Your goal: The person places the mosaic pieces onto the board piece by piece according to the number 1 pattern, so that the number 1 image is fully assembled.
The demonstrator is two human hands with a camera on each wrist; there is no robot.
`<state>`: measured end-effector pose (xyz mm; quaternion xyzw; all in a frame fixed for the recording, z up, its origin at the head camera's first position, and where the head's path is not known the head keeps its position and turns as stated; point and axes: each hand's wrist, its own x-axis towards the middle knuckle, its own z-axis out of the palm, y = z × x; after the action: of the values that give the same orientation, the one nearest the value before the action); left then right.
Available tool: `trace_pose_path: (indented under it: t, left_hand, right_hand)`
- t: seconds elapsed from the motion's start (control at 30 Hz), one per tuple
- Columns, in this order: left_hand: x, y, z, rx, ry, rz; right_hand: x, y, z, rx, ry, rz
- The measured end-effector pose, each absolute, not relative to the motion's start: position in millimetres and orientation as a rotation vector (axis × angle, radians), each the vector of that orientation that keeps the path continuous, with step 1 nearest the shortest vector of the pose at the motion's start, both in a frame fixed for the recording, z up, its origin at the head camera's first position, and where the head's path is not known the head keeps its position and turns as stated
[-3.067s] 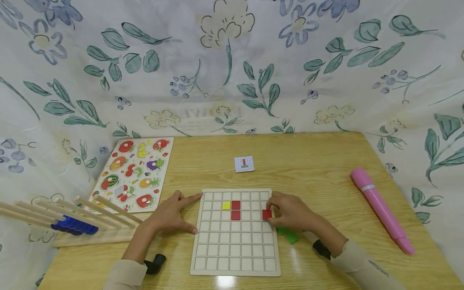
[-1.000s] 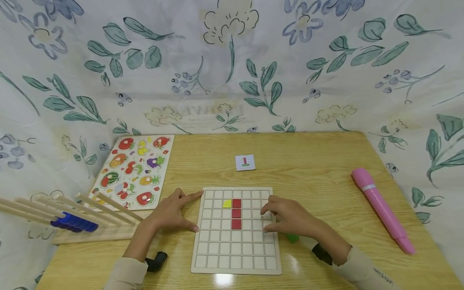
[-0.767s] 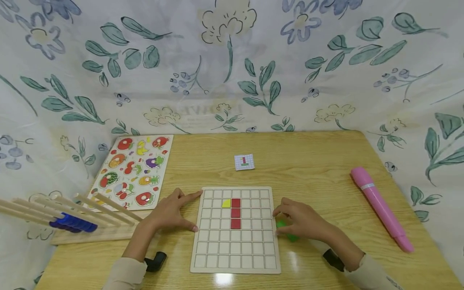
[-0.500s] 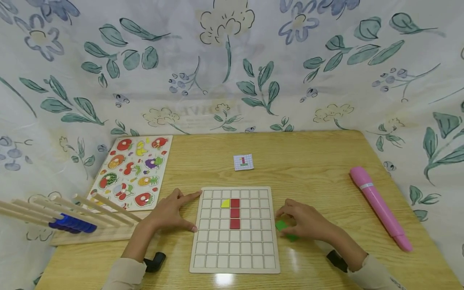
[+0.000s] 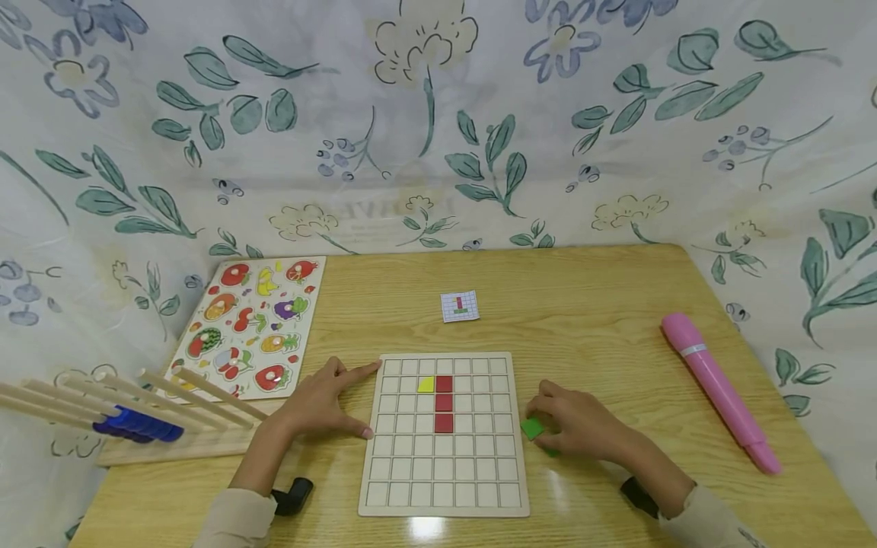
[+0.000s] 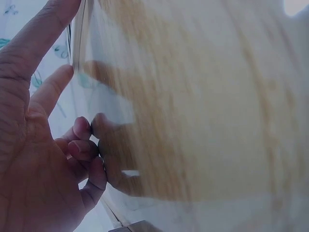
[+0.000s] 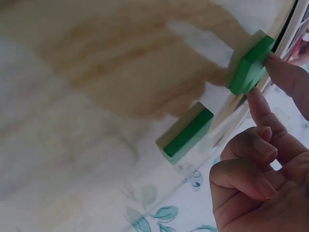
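Two hands | wooden table [image 5: 603,304], floral sheet [image 5: 438,114] | right fingers [image 7: 280,72] pinch green tile [image 5: 531,428] | left splayed

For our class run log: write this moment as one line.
left hand: steadies grid board | right hand: pinches green tile beside board | second green tile: on table

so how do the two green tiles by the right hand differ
The pinched green tile is tipped up on edge between the right hand's fingertips, beside the grid board; the other green tile lies flat on the table, untouched. Both are green-topped, pale-backed and off the board.
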<state>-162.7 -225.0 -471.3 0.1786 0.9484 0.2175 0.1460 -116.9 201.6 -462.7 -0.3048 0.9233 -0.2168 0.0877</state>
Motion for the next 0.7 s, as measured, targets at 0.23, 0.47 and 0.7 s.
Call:
trace_pose_path:
  t: [0.23, 0.47, 0.7]
  left_hand:
    - [-162.5, -224.5, -471.5, 0.512, 2.733, 0.625]
    - [-162.7, -224.4, -469.8, 0.528, 2.729, 0.642]
    - [-163.4, -224.7, -469.8, 0.533, 2.73, 0.64]
  right_hand:
    - [-113.5, 202.6, -463.8, -0.914, 2.776, -0.646]
    - [-113.4, 202.1, -464.9, -0.927, 2.791, -0.677]
    - [-116.6, 193.5, -461.3, -0.994, 2.808, -0.778]
